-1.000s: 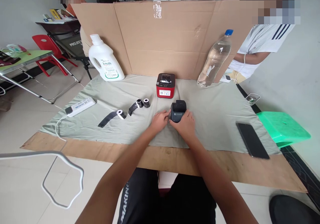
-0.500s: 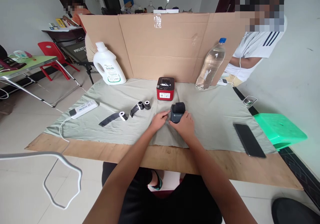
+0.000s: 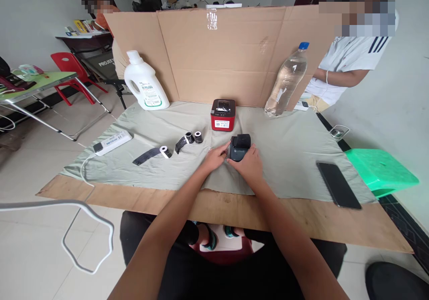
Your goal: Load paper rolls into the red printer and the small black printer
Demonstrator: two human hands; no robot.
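A small dark grey portable printer (image 3: 239, 154) stands on the grey-green cloth, a black strip of paper (image 3: 243, 140) curling over its top. My right hand (image 3: 250, 165) grips its right side and front lower edge, thumb in front. My left hand (image 3: 215, 158) lies on the cloth with fingers stretched out, their tips against the printer's left side. Just behind is a red and black printer (image 3: 223, 123) with a label on its front. Left of my hands are small paper rolls: one (image 3: 165, 152) with a black tail, another (image 3: 189, 138) also unrolled, and a wound one (image 3: 198, 137).
A cardboard screen (image 3: 217, 59) closes off the back, with a white jug (image 3: 146, 85) and a clear water bottle (image 3: 287, 83) before it. A power strip (image 3: 113, 143) lies left, a phone (image 3: 338, 185) right. A co-worker's arm (image 3: 348, 77) shows beyond the screen.
My left fingertips have slid slightly farther forward along the printer's left side. My right hand keeps its hold. The view has shifted a little, and my legs are spread wider.
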